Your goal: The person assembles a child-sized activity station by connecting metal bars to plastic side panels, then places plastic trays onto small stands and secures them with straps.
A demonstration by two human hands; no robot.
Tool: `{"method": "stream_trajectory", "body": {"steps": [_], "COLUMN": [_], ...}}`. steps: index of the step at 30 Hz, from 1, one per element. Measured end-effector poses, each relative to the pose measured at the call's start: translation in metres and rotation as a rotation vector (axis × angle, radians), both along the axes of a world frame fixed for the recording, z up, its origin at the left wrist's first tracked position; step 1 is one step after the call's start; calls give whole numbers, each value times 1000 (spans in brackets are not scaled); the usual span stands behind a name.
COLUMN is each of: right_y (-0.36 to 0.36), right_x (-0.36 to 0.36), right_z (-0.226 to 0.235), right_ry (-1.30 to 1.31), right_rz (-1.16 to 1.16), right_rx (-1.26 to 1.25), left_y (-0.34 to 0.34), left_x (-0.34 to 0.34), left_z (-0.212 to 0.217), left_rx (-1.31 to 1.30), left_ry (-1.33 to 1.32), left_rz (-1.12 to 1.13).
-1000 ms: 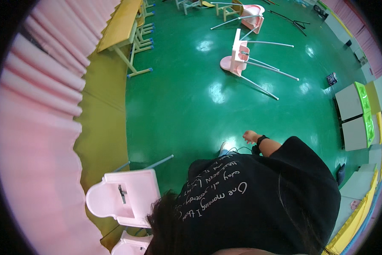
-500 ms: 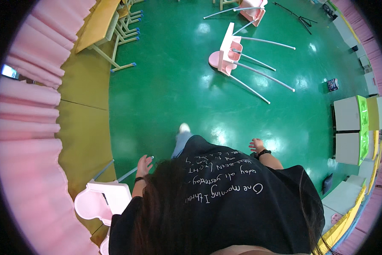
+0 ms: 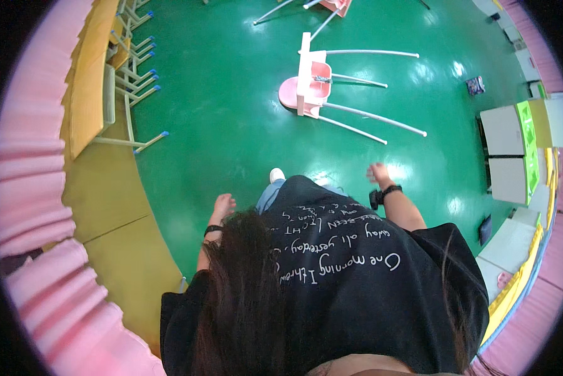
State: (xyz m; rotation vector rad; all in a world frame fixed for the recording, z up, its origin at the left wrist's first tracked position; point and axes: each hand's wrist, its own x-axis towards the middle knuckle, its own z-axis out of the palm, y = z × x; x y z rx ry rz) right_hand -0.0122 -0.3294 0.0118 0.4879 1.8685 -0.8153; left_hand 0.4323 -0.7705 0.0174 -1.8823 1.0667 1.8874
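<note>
Lying tipped on its side on the glossy green floor (image 3: 219, 125), straight ahead of the white shoe (image 3: 276, 175) and well apart from both hands: a pink high chair (image 3: 309, 84) with a white tray and four long thin white metal legs pointing to the right. Probably light for its size but awkward to lift, with a stiff tube frame and smooth hard plastic seat, a little slippery; best taken by the seat back or by two legs close to the seat, not by the far leg tips, which would swing. Left hand (image 3: 222, 205) hanging beside the hip, fingers loosely apart and holding nothing, black band on the wrist. Right hand (image 3: 378, 172) out to the side, nearer to the high chair, also loose and empty, black watch on the wrist. To the left of the high chair, a long yellow table (image 3: 88, 81) with pale metal legs and blue feet; to the right, grey and green cabinets (image 3: 513, 147) along the wall. Pleated pink curtain (image 3: 31, 207) far left.
</note>
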Motion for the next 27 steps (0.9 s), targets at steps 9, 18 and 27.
{"method": "stream_trajectory", "body": {"steps": [9,18,27], "right_y": [-77,-189,-233], "right_x": [-119,-247,-257], "right_z": [-8,-163,-169], "right_ry": [23,-194,-21], "right_rz": [-108,-32,323], "right_rx": [-201,-89,5], "left_y": [10,146,215], "left_x": [-98,-86,-180], "left_z": [10,69,141], "left_rx": [-247,48,98], "left_ry": [-53,-404,-412], "left_rz": [-251,-326,-15]}}
